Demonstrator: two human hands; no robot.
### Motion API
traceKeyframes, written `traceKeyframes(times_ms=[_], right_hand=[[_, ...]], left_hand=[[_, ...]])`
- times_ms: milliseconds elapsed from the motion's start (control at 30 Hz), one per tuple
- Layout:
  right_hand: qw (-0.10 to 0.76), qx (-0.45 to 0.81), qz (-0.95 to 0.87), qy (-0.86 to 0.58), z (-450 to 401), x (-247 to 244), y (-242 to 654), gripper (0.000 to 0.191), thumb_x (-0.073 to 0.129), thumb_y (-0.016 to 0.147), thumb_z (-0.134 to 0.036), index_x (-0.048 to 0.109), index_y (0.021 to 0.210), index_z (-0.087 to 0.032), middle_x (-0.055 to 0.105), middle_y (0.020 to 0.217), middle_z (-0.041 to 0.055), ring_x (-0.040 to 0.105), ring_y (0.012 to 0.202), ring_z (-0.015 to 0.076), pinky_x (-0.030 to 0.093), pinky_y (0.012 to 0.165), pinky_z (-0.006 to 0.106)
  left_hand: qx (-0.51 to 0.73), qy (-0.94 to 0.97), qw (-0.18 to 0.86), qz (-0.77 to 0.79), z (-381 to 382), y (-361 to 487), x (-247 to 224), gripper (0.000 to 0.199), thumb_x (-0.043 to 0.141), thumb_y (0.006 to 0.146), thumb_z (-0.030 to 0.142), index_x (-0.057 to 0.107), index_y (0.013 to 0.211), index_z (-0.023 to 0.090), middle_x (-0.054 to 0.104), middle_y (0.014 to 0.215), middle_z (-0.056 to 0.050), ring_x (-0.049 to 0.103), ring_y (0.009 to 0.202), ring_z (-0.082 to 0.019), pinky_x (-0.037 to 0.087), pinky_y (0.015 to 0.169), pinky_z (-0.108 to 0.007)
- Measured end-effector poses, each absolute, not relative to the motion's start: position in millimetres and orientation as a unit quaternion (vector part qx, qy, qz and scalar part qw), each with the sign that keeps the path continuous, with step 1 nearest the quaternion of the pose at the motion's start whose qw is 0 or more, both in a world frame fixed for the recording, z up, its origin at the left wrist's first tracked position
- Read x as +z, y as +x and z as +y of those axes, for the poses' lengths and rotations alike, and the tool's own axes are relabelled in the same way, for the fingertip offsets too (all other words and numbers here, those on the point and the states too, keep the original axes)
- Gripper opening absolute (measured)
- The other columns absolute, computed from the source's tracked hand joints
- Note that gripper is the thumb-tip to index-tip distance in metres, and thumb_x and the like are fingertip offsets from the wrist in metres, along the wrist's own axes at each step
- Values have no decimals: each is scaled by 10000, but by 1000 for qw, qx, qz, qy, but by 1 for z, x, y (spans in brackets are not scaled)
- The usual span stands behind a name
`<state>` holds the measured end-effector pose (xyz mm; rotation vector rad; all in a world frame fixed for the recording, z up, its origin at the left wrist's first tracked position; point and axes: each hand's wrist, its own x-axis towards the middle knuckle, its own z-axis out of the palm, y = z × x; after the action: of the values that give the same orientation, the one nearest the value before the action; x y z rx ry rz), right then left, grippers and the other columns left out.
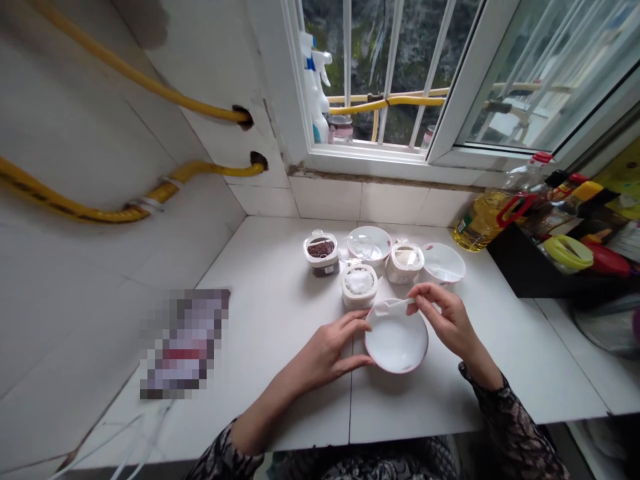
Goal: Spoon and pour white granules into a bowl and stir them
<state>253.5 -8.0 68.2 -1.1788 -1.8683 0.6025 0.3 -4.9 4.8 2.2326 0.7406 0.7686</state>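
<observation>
A white bowl (397, 343) with a thin reddish rim stands on the counter in front of me. My left hand (337, 350) is closed on its left side, thumb low and fingers at the rim. Between the thumb and fingers of my right hand (443, 313) is a small white spoon (390, 307), its head over the bowl's far edge. Just behind the bowl is a container of white granules (360, 285). Farther back are a container of dark reddish contents (321, 252) and a container of pale powder (405, 261).
Two more white bowls, a back bowl (370, 241) and a right bowl (444, 263), sit behind. An oil bottle (483, 217) stands at the back right beside a black box (523, 263) of seasoning bottles. A blurred package (187, 343) lies at the left near white cords (137, 443).
</observation>
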Motion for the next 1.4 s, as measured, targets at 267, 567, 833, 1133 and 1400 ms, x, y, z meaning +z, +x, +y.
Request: traceKeyframes(times_ms=[267, 567, 833, 1133, 1400], right_hand=[[156, 11, -871, -465, -30, 70, 268, 231, 391, 904, -50, 585, 886, -172, 627, 664, 35, 538, 595, 179, 432, 749, 349], [164, 20, -888, -428, -47, 85, 259, 284, 385, 847, 1, 585, 928, -183, 651, 710, 24, 535, 604, 172, 427, 816, 368], [180, -36, -867, -463, -74, 68, 257, 286, 389, 840, 10, 601, 896, -175, 583, 622, 14, 495, 551, 172, 437, 810, 384], [229, -86, -822, -514, -103, 54, 248, 256, 415, 864, 11, 562, 959, -177, 615, 647, 0, 513, 571, 170, 422, 887, 408], [283, -131, -787, -533, -122, 46, 241, 255, 454, 886, -26, 587, 1044, -177, 624, 658, -7, 519, 553, 166, 434, 908, 430]], left_hand=[[309, 864, 297, 266, -3, 1, -1, 302, 657, 912, 374, 527, 1126, 207, 589, 1331, -165, 601, 1234, -280, 573, 896, -396], [317, 868, 271, 269, -4, 4, -5, 289, 657, 910, 380, 533, 1104, 205, 582, 1332, -168, 601, 1229, -275, 570, 923, -404], [357, 891, 108, 261, -9, 10, -13, 180, 656, 907, 322, 585, 1017, 199, 633, 1307, -170, 663, 1129, -275, 606, 848, -413], [387, 888, 12, 247, -17, 16, -11, 88, 639, 917, 273, 601, 956, 204, 620, 1342, -161, 668, 1126, -279, 607, 854, -419], [399, 885, -27, 237, -21, 18, -10, 80, 661, 905, 247, 608, 952, 210, 614, 1354, -151, 655, 1159, -285, 605, 853, -415]])
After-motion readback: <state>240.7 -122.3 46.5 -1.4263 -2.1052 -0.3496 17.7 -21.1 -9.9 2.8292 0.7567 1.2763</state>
